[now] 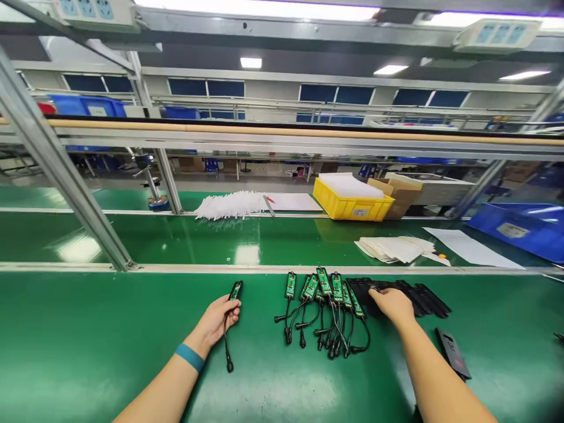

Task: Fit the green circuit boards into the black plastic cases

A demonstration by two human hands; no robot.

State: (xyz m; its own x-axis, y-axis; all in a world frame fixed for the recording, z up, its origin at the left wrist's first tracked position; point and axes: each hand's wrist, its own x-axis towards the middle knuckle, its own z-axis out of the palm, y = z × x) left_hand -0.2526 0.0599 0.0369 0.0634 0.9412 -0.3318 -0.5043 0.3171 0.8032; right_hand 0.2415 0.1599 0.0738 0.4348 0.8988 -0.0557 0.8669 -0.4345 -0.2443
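Note:
My left hand [221,317] is closed around a small green circuit board in a black housing [237,290], held above the green bench. From that board a black cable with a connector [230,364] hangs down past my fingers. My right hand [392,302] reaches onto a row of flat black plastic covers [420,298], its fingers pinched at the left part of the row; the grip is partly hidden. Between my hands lies a cluster of several similar circuit boards [337,288], their black cables [330,341] trailing toward me.
A dark rectangular piece [453,353] lies beside my right forearm. Behind the bench rail [264,269] are a stack of pale sheets [394,249], a white sheet [473,247], a yellow bin [352,202], a blue bin [520,229] and white strips [231,205]. A metal post [88,170] stands left.

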